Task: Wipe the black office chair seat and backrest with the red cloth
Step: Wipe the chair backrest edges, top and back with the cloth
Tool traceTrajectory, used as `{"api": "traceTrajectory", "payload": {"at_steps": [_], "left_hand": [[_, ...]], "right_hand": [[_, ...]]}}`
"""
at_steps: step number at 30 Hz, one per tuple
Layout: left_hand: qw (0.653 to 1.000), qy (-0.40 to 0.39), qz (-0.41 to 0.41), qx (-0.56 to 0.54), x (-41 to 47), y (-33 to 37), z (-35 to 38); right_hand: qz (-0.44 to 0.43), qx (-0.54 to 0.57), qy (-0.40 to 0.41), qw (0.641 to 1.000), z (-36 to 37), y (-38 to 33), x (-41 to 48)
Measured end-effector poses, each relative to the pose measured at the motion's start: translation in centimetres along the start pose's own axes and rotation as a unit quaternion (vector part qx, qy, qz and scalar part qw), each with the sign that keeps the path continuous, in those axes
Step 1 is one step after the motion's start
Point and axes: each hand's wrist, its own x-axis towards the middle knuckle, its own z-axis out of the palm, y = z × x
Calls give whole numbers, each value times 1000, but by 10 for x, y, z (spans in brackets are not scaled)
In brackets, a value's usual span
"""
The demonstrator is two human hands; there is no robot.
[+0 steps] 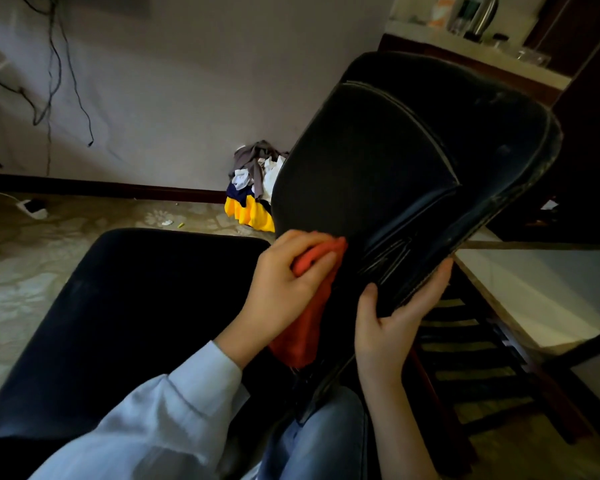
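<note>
The black office chair fills the middle of the head view. Its seat (pixel 125 317) spreads out at the lower left, and its backrest (pixel 388 161) rises tilted at the right, with pale stitching and worn edges. My left hand (pixel 284 285) grips the bunched red cloth (pixel 309 317) and presses it against the lower front of the backrest, where it meets the seat. The cloth's loose end hangs down below the hand. My right hand (pixel 392 317) grips the backrest's near side edge, thumb on the front and fingers wrapped behind.
A pile of clothes (pixel 253 188) with yellow fabric lies on the floor by the wall behind the chair. A wooden table (pixel 520 296) with slats beneath stands at the right. Cables (pixel 54 74) hang on the wall at the left. My jeans-clad knee is below the backrest.
</note>
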Motion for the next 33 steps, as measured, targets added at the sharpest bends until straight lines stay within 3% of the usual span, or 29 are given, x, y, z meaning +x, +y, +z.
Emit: {"api": "traceTrajectory", "payload": {"at_steps": [6,18,20,23,27,33], "left_hand": [[989,-125,3,77,24,16,11],[953,-188,-86,221,-31,-44,-24],[958,-180,-110,194,-43,-55,-27],[983,-84,-132,95,-46,-54,-25],[996,24,-83,14,-26,-27,-14],[995,-63,-19,70,-4,-3,10]], "right_hand": [[-7,14,-4,1000,-1,5,0],[22,3,18,1000,8,6,-4],[12,1,12,1000,6,7,-6],[14,9,1,1000,6,6,-9],[20,15,-15,1000,5,5,-17],[24,3,-20,1000,2,8,-20]]}}
